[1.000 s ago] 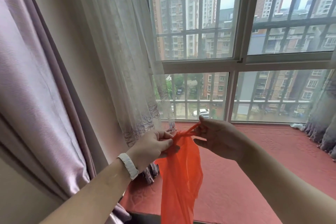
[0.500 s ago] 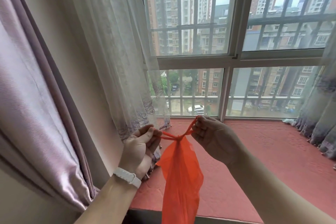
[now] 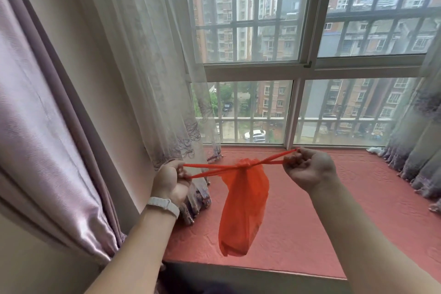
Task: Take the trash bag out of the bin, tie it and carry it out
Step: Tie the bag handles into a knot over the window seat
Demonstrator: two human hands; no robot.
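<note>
An orange trash bag point(image 3: 243, 207) hangs in the air in front of me, over a red window seat. Its two handle loops are crossed into a knot point(image 3: 247, 165) at the top. My left hand point(image 3: 170, 181), with a white wristband, is shut on the left handle loop. My right hand point(image 3: 307, 169) is shut on the right handle loop. Both loops are stretched taut sideways between my hands. No bin is in view.
The red padded window seat point(image 3: 334, 210) runs under a large barred window point(image 3: 307, 64). A sheer white curtain point(image 3: 152, 59) and a mauve drape point(image 3: 35, 126) hang at the left. More curtain point(image 3: 420, 150) hangs at the right edge.
My hands have moved apart, pulling the handle loops out sideways. The knot at the bag's top has drawn tight. The camera has tilted down slightly.
</note>
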